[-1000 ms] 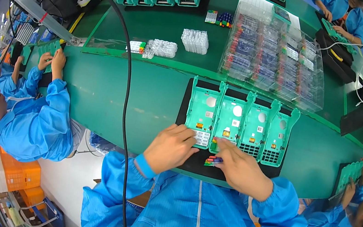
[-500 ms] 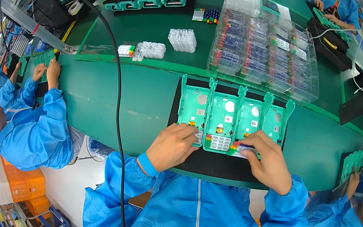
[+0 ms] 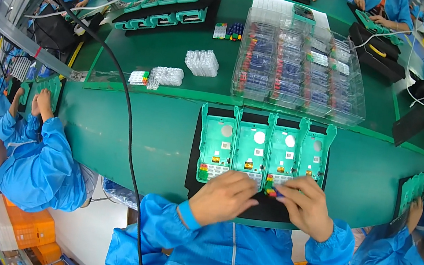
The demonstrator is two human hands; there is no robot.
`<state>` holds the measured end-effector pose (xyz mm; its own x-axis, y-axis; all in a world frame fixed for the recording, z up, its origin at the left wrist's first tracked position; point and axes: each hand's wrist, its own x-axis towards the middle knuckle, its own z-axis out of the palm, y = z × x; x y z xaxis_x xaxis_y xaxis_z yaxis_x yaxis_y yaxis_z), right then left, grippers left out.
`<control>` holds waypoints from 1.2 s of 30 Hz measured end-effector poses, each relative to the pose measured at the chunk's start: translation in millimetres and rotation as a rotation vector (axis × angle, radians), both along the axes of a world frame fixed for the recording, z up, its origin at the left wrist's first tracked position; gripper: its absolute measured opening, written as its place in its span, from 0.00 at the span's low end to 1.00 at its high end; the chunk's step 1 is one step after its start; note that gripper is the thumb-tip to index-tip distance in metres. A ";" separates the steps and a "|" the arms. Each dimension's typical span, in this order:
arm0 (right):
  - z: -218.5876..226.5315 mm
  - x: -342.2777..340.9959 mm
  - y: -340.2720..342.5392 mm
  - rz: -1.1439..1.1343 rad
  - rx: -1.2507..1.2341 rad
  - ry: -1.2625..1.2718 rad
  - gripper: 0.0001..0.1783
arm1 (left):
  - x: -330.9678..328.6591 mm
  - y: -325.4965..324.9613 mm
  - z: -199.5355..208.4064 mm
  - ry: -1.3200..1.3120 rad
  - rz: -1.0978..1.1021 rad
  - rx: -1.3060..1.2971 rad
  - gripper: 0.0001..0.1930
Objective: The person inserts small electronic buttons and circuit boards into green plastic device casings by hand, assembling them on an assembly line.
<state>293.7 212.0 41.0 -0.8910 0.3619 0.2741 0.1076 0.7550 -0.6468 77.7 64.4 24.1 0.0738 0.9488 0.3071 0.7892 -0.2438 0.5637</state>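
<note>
Several green plastic device housings (image 3: 251,143) stand side by side on a black mat (image 3: 190,183) before me. White keypads with red, yellow and green keys lie in their near ends; the first keypad (image 3: 211,173) at the left shows plainly. My left hand (image 3: 227,197) hovers over the near end of the second housing, partly covering its keypad. Its fingers are apart, with nothing seen in them. At the third housing my right hand (image 3: 305,202) pinches a small keypad (image 3: 275,192) with coloured keys, partly hidden by the fingers. The fourth housing's near end is behind that hand.
A clear plastic tray (image 3: 357,99) of packed keypads stands beyond the housings. Left of it are stacked clear blister trays (image 3: 201,63) and a loose keypad (image 3: 137,77). A black cable (image 3: 129,115) hangs across the left side. Co-workers in blue sit on both sides.
My left hand has moved right from the first housing to the second, uncovering the first keypad. My right hand still pinches a keypad, at the third housing. The whole view has shifted slightly.
</note>
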 end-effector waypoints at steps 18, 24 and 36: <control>6.0 0.8 -3.5 0.116 0.084 -0.113 0.12 | -1.5 12.1 2.2 0.021 -0.026 -0.010 0.15; -14.9 6.8 -7.1 0.042 -0.089 -0.070 0.10 | -3.7 15.5 -13.5 0.047 -0.040 -0.081 0.16; 9.1 29.1 16.9 -0.355 0.294 -0.235 0.21 | -1.3 11.2 -25.2 -0.010 -0.006 -0.002 0.15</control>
<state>322.8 228.9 50.1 -0.7769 0.5910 0.2169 0.5070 0.7917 -0.3409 76.3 75.6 -1.2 0.0758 0.9490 0.3061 0.7819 -0.2471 0.5724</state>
